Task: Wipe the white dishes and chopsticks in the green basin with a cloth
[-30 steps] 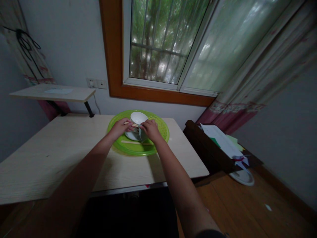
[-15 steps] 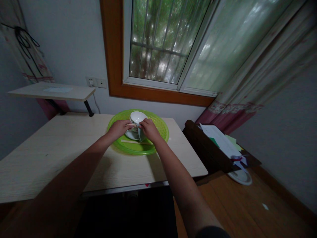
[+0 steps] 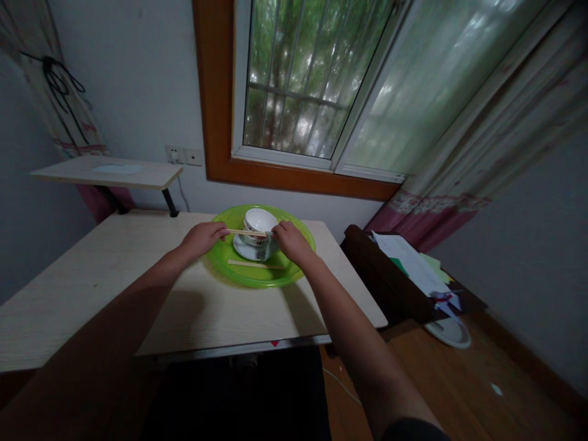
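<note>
My left hand (image 3: 204, 237) is closed on one end of a pair of light wooden chopsticks (image 3: 245, 232), which it holds level in front of the bowls. My right hand (image 3: 291, 241) pinches a thin, pale grey-green cloth (image 3: 269, 247) around the chopsticks' other end; part of it hangs down. White bowls (image 3: 260, 218), apparently stacked and with a dark pattern, stand on a white saucer (image 3: 245, 250) in a green plastic basket (image 3: 257, 283). More light chopsticks (image 3: 256, 264) lie in the basket, nearer to me.
The basket stands on a pale wooden table (image 3: 124, 263). A small raised shelf (image 3: 110, 171) with a paper on it is at the back left. A dark cabinet (image 3: 386, 275) with papers stands to the right, near a white lid-like object (image 3: 450, 334) on the floor.
My left hand has moved left, away from my right hand, so a longer stretch of the chopsticks shows between them. The right hand keeps its hold on the cloth. The view has shifted slightly.
</note>
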